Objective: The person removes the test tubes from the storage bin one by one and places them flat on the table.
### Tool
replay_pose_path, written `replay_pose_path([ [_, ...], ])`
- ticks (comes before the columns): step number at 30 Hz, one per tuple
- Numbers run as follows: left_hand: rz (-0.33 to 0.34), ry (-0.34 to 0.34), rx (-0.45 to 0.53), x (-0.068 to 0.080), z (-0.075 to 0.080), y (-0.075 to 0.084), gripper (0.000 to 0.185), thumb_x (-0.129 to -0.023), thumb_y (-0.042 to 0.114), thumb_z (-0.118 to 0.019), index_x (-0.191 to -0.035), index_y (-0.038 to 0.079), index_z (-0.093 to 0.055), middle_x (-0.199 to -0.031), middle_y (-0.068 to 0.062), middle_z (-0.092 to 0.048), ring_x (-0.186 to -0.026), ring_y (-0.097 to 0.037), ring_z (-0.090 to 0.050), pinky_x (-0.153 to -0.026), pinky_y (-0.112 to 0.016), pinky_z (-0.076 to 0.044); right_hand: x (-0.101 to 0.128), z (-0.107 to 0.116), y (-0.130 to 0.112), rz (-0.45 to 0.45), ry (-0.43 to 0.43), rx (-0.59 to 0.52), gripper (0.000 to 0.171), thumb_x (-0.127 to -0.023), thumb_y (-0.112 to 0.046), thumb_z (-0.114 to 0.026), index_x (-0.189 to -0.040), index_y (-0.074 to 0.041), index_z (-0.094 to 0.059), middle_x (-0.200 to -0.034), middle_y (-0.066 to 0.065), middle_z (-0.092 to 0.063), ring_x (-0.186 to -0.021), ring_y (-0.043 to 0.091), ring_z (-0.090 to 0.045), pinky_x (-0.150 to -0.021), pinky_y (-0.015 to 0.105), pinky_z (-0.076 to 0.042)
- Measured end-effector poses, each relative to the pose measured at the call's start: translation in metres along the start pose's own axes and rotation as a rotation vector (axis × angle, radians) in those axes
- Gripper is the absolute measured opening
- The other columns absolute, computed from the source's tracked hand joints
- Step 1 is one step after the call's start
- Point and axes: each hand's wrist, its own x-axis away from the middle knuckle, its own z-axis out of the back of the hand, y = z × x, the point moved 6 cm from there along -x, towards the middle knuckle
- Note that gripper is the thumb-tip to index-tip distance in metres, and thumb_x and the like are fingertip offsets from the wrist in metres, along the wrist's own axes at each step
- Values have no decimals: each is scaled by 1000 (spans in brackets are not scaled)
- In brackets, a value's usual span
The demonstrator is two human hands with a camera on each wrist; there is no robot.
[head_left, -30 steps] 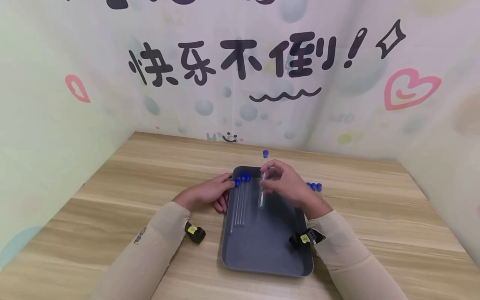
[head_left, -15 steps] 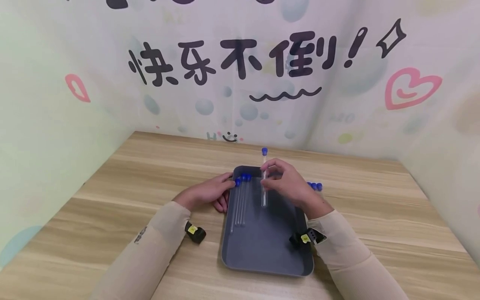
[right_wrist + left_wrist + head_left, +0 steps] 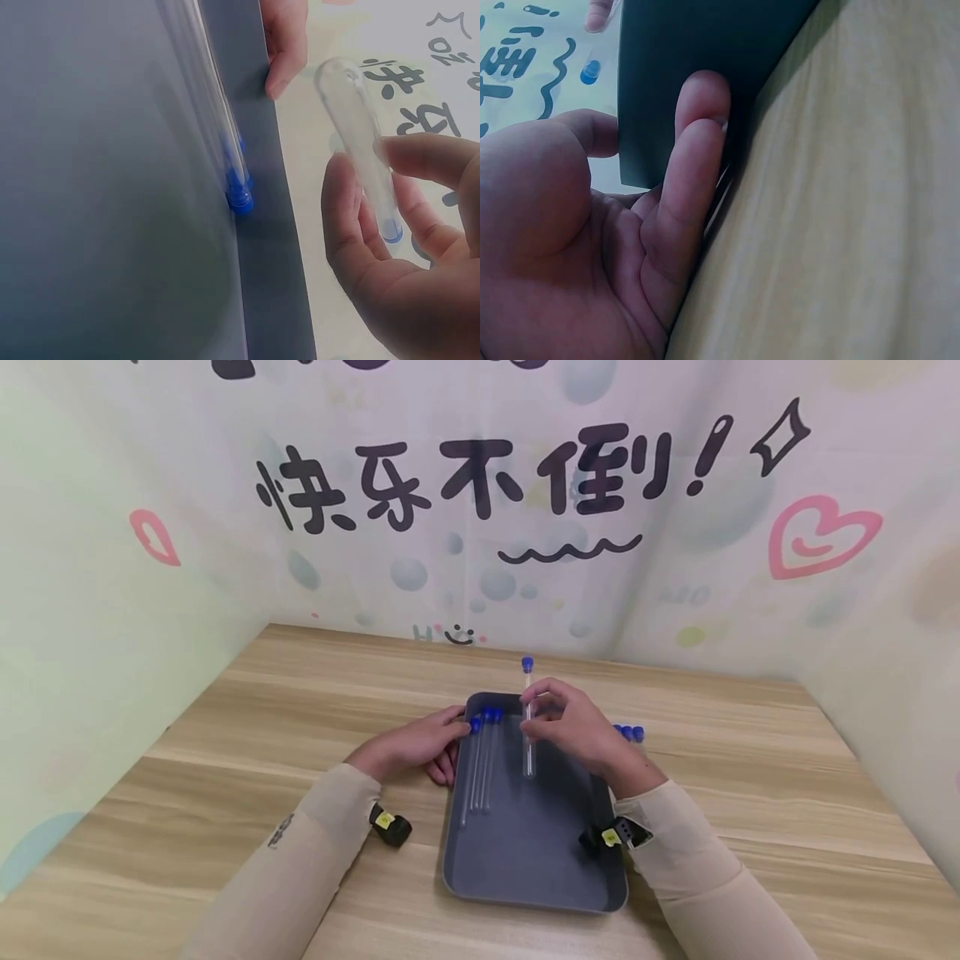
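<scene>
My right hand pinches a clear test tube between thumb and fingers, blue cap up, over the far part of the grey tray. In the right wrist view, the tube's rounded bottom points toward the camera. My left hand grips the tray's left edge, thumb at the rim and fingers against the outer wall. Several blue-capped test tubes lie side by side along the tray's left side, their caps near my left thumb.
More blue-capped tubes show beyond the tray's right side, partly hidden by my right wrist. The wooden table reaches back to a printed cloth with large black characters.
The held tube has gone from a slight lean to nearly upright, its bottom end shifting a little right. My left hand and the tray stay where they were.
</scene>
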Motion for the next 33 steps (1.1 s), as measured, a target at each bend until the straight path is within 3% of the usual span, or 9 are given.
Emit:
replay_pose_path([
  [11,-15,2,-4,2,0,3,53,-109,35,-32,-160,28,-17,-78,-13,-62,-61,-21,-67,-56,-32,-59,3,4,-7,1,5,16,40,-91,2,-66,-127,6,-50,-115,24,-57,-88,19,-66,-80,32,-59],
  [20,-15,2,-7,0,-4,-1,54,-109,35,-34,-160,28,-18,-77,-14,-63,-60,-21,-67,-55,-33,-60,10,10,-11,-5,22,42,36,-91,-1,-67,-125,-1,-54,-111,17,-58,-89,19,-67,-82,36,-60],
  [33,-18,-7,12,2,-3,1,54,-109,33,-34,-160,26,-18,-78,-13,-64,-59,-19,-68,-55,-31,-59,24,28,-20,4,39,42,39,-92,-1,-66,-128,0,-51,-118,23,-54,-86,17,-68,-80,31,-60],
])
